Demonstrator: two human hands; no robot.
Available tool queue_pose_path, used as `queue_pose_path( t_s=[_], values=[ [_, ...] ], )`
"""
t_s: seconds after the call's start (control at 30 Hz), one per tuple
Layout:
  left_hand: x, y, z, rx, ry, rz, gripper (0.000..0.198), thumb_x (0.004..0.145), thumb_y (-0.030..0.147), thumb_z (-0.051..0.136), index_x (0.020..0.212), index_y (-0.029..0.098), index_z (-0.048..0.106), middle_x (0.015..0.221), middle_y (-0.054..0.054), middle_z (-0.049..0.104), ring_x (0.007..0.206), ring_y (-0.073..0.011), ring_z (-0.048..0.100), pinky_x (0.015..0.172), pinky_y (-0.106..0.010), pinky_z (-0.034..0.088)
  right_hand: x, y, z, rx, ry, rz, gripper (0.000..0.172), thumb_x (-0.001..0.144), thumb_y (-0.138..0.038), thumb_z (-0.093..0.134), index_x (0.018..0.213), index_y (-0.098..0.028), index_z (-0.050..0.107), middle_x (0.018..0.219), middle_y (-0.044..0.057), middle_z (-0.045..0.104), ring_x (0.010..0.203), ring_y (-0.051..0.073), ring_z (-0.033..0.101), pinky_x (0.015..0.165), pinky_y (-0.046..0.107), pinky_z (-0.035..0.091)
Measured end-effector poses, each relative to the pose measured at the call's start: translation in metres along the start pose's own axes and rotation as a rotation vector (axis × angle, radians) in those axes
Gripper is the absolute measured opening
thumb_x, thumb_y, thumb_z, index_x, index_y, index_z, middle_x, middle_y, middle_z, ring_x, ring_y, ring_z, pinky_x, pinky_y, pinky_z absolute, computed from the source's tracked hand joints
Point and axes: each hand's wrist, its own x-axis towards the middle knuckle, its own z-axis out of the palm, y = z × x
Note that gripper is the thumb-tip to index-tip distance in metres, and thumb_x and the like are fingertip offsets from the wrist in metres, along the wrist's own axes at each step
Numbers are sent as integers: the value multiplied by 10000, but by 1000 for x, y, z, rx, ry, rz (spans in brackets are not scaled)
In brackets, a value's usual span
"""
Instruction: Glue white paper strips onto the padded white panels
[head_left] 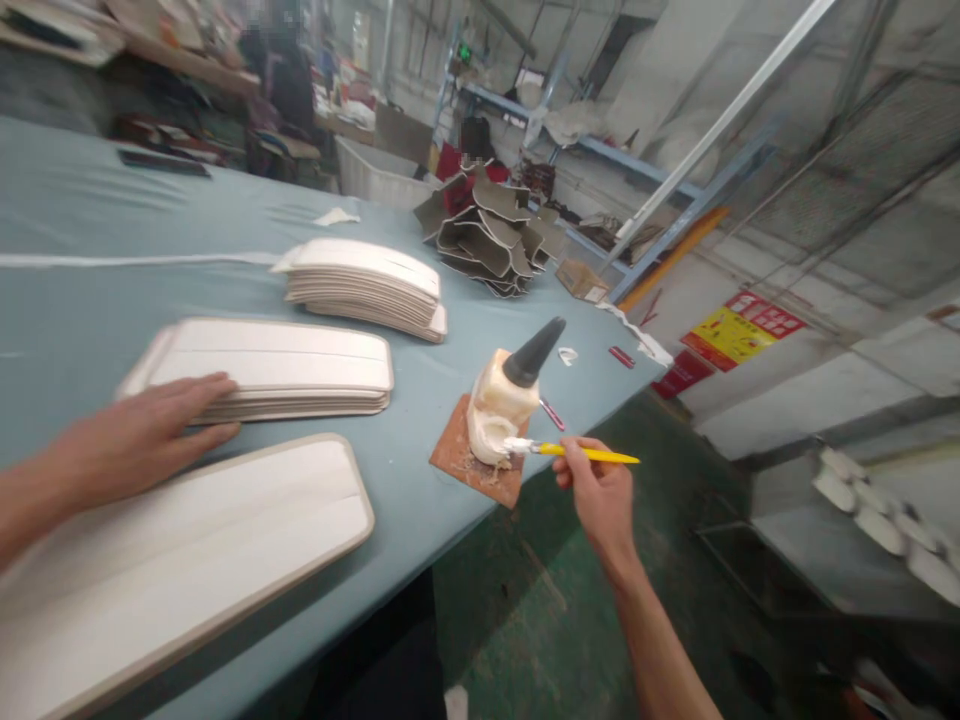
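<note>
My right hand [598, 490] pinches the yellow handle of a paintbrush [592, 454]. White paste coats the bristles, which touch the cup-shaped mouth of a cream glue bottle [501, 395] with a black cone on top. The bottle stands on a reddish-brown square board [457, 450]. My left hand [146, 435] lies with fingers stretched over the near left side of a stack of white panels [292, 355]. Closest to me is a larger white panel [247, 530] with a beige rim. Behind the middle stack sits another stack of curved white pieces [367, 280].
A pile of bent grey sheets [495, 230] and a small cardboard box [581, 280] stand at the table's far end. A red-handled tool [553, 414] lies beside the bottle. The teal-covered table [409, 510] has its edge below the board. A person [281, 80] is at the back.
</note>
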Motion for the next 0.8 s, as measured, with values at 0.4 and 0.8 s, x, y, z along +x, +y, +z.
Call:
queue_pose_path(
  t_s=[0.4,0.8],
  values=[
    [-24,34,-15,43,50,58,515,1015,308,398,1461,141,594,1613,-193,565,1526,-304,518,1306,-498,408,8,-96,212,536,-420,12,416,854,-594,693,918,-184,726,627,-32,592,490,95,459,452,229,363],
    [-23,35,-19,-13,-8,35,422,1018,280,458,1388,190,639,1578,-150,605,1475,-304,564,1245,-481,484,2,-118,372,406,-738,-145,309,898,-511,644,885,-205,685,689,-10,683,532,121,514,504,246,383]
  ],
)
